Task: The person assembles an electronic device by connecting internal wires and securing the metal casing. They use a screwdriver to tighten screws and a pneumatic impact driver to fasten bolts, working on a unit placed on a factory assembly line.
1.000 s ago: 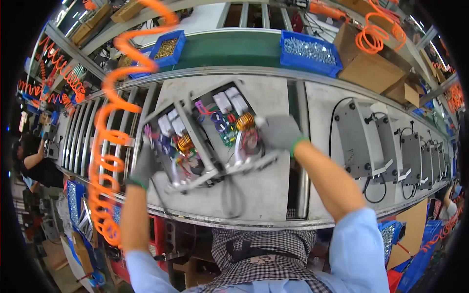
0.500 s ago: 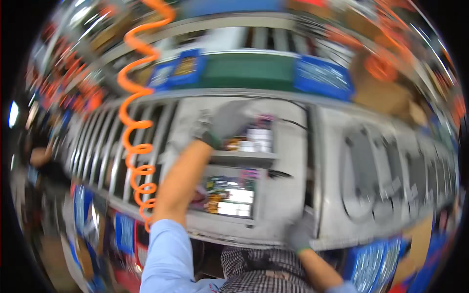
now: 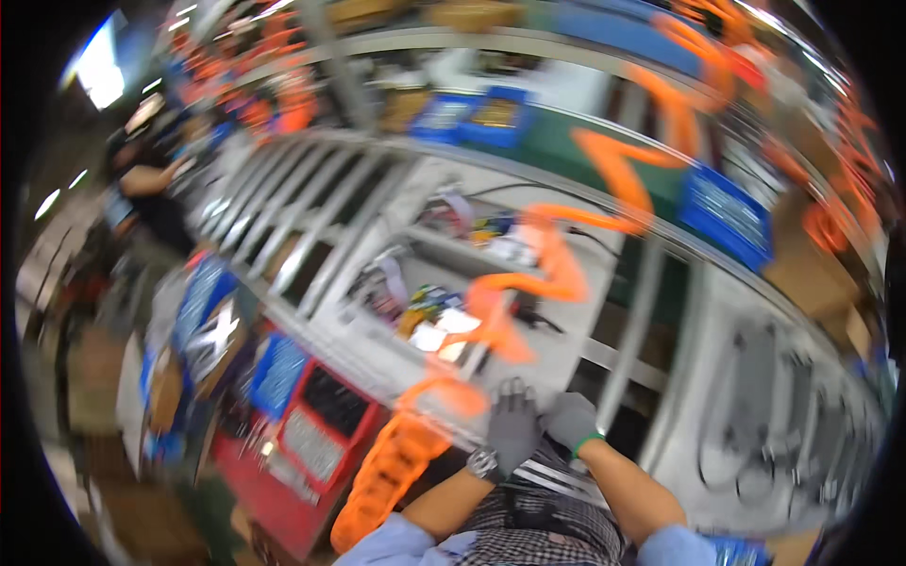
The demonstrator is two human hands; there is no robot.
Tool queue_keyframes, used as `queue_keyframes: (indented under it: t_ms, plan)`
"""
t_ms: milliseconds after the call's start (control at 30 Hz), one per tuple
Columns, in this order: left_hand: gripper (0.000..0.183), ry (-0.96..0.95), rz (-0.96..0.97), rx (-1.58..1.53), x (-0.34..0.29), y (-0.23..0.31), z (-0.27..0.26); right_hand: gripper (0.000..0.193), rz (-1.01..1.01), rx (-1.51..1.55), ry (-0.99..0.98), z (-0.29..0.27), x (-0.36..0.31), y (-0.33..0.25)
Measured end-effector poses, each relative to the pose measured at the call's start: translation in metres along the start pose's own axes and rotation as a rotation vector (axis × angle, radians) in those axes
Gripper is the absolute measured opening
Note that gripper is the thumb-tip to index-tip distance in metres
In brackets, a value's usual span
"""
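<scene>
My left hand [image 3: 512,432], in a grey glove with a watch at the wrist, lies at the near edge of the pale work board [image 3: 566,351], fingers stretched out and apart, holding nothing visible. Close beside it is my right hand [image 3: 570,422], in a grey glove with a green cuff; blur hides how its fingers lie. Beyond them on the board sit two open grey housings, a near one [image 3: 373,323] and a far one [image 3: 444,247], with circuit boards and coloured wiring inside. An orange coiled air hose [image 3: 514,283] sweeps across in front, covering part of both.
Metal rollers [image 3: 311,222] run to the left; a gap with a rail [image 3: 634,330] separates the board from a pale board at right bearing grey panels [image 3: 755,377]. Blue parts bins [image 3: 727,217] stand behind. A red tray [image 3: 326,424] lies near left. Another person [image 3: 151,179] is at far left.
My left hand has left the far housing and come back beside my right hand. The hose now swings across the middle. The view has turned, and the gap between the boards is wider.
</scene>
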State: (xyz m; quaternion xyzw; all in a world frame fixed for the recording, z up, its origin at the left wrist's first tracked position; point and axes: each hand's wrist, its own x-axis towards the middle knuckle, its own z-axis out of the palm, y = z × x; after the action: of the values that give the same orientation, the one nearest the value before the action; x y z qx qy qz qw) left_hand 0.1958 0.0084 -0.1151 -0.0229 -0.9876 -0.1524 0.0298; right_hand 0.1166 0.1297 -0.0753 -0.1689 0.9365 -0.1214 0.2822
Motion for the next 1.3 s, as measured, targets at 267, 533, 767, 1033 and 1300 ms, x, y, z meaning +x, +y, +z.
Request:
queue_keyframes:
  t_ms: [267, 533, 767, 1033, 1300]
  plan:
    - [0.045, 0.118, -0.243, 0.340, 0.057, -0.283, -0.060, 0.034, -0.564, 0.528, 0.084, 0.056, 0.026, -0.073]
    - [0.036, 0.041, 0.091, -0.057, 0.141, -0.080, 0.000, 0.020, -0.383, 0.682, 0.599, -0.051, -0.206, 0.122]
    - [0.044, -0.426, 1.255, -0.272, 0.021, 0.229, 0.071, 0.045, 0.905, 0.273, 0.809, -0.081, -0.315, 0.417]
    - [0.043, -0.522, 1.122, 0.081, 0.032, 0.194, 0.037, 0.067, 0.591, 0.477, 0.641, -0.151, -0.247, 0.381]
    - [0.035, 0.295, 0.517, -0.578, 0.203, 0.147, -0.013, 0.063, 0.364, 0.550, 0.589, -0.133, -0.153, 0.305]
